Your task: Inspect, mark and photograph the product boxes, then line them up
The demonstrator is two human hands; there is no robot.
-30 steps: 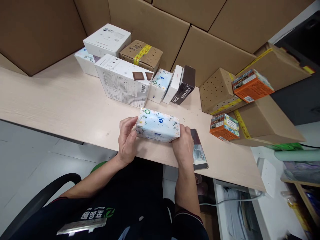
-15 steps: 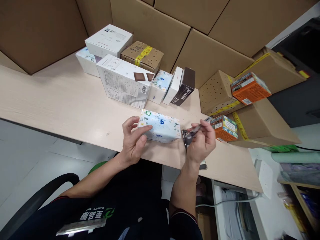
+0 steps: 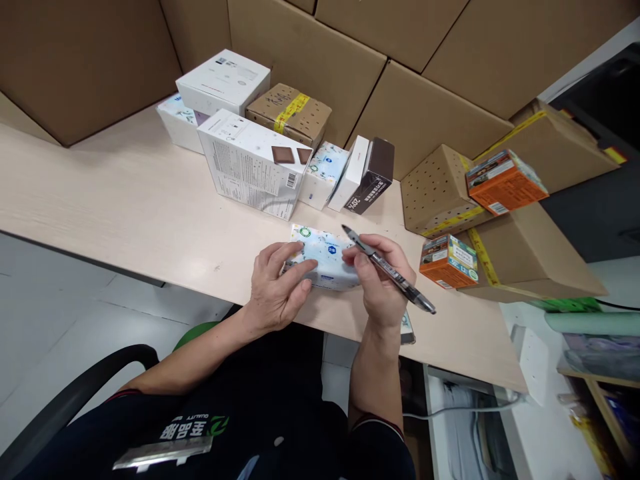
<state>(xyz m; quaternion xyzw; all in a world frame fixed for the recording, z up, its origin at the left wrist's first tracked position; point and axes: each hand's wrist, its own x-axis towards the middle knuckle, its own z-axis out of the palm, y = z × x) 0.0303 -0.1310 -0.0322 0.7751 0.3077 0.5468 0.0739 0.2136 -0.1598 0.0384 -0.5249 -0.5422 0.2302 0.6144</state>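
Observation:
A pale blue, flower-printed tissue pack [image 3: 330, 263] lies on the table in front of me. My left hand [image 3: 277, 287] rests on its left end, fingers spread over the top and the thumb near the front side. My right hand [image 3: 387, 293] is closed around a dark click pen [image 3: 404, 281], which slants across the fingers. That hand is at the right end of the pack and hides part of it. Under the right wrist, the corner of a phone [image 3: 408, 329] shows at the table's front edge.
Behind the pack stand a white printed box [image 3: 250, 167], a second tissue pack [image 3: 327, 163], a dark box [image 3: 373, 183] and a taped carton [image 3: 293, 113]. Orange boxes [image 3: 447, 261] sit by open cartons [image 3: 530, 253] on the right. Large cardboard boxes [image 3: 310, 53] line the back.
My right hand has moved left to the tissue pack's end, and the pen has turned within its fingers. My left hand has shifted slightly right, more fingers now on the pack.

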